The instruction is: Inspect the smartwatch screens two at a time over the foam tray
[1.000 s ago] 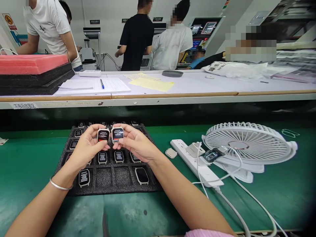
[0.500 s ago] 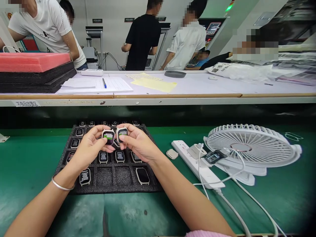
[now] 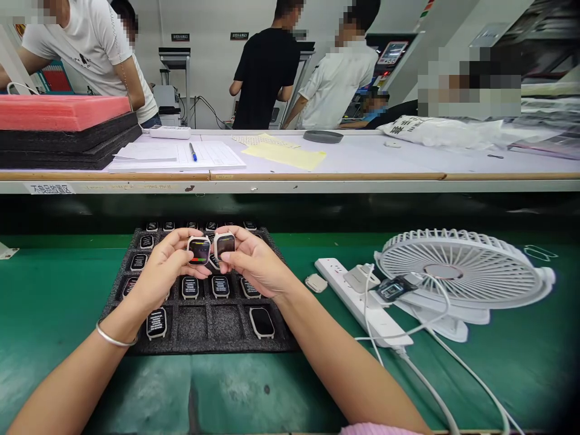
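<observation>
My left hand (image 3: 158,275) pinches a small square smartwatch body (image 3: 199,250) whose screen glows with coloured bands. My right hand (image 3: 254,263) grips a second watch body (image 3: 225,244) with a darker screen, right beside the first. Both are held side by side just above a black foam tray (image 3: 199,329) on the green mat. Several more watch bodies, such as one (image 3: 261,322) at the front right, lie in the tray's pockets. A silver bangle sits on my left wrist.
A white power strip (image 3: 357,299) with cables, a small loose white part (image 3: 315,282) and a white desk fan (image 3: 457,272) lying flat are to the right. A raised shelf (image 3: 317,176) carries papers, a pen and foam pads. Several people stand behind it.
Both hands stay over the tray. The two watch screens changed from text with a red strip to green bars, then to a coloured band on the left and a dark screen on the right.
</observation>
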Available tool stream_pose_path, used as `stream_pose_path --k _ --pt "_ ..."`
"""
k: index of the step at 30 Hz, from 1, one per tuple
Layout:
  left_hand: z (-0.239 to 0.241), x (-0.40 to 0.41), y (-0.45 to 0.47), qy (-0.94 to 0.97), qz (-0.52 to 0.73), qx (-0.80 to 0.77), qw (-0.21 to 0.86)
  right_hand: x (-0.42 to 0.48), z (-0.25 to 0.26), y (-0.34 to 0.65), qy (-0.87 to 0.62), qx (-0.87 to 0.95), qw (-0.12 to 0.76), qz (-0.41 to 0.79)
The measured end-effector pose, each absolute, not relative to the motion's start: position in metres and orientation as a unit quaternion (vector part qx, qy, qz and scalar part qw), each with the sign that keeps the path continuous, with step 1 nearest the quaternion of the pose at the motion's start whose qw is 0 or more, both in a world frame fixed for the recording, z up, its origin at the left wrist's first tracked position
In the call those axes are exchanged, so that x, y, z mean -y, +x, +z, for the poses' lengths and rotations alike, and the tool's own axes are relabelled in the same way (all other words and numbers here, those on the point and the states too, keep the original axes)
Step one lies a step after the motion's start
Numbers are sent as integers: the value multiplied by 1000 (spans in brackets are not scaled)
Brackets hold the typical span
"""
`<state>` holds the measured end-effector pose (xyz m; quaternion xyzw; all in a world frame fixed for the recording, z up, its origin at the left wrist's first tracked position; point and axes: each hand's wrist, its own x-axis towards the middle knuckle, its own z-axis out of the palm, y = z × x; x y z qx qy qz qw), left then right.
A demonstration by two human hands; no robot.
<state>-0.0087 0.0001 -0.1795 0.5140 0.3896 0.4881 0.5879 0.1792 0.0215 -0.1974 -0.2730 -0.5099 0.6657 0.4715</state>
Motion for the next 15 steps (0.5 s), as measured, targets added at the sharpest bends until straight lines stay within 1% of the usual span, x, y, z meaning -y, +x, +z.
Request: stream_pose_path --k 9,12,15 --pt "-178 0 -11 494 518 -363 596 -23 -197 175 -249 479 487 687" --pt "-164 0 -10 496 538 -342 589 -26 -183 174 -239 489 499 674" --pt "-139 -2 -9 529 556 -317 557 -32 -153 174 -219 527 508 645"
